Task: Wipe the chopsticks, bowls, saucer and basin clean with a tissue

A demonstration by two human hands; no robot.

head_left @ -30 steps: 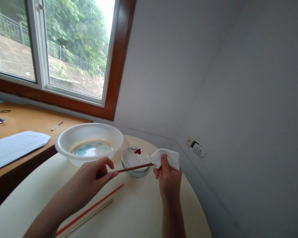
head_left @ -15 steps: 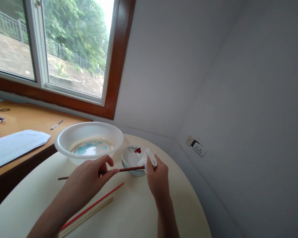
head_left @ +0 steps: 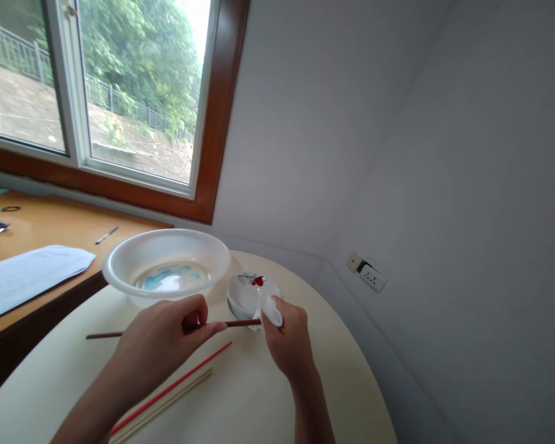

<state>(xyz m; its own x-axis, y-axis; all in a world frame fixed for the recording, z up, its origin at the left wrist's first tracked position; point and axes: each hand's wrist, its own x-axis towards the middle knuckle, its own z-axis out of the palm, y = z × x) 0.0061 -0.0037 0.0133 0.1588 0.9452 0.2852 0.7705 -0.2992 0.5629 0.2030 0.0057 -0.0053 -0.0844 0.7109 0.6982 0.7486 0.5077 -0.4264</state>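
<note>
Right hand (head_left: 289,336) has slid leftward, clenched on white cloth (head_left: 271,311) hiding one end of the brown chopstick (head_left: 243,322); left hand (head_left: 166,336) pinches its partly covered middle.

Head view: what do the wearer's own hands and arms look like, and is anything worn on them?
The left hand and right hand are both ungloved. The left forearm and right forearm are bare too, with no sleeve in the part that shows. I see no watch, bracelet, ring or marking, though some fingers are partly hidden.
</note>
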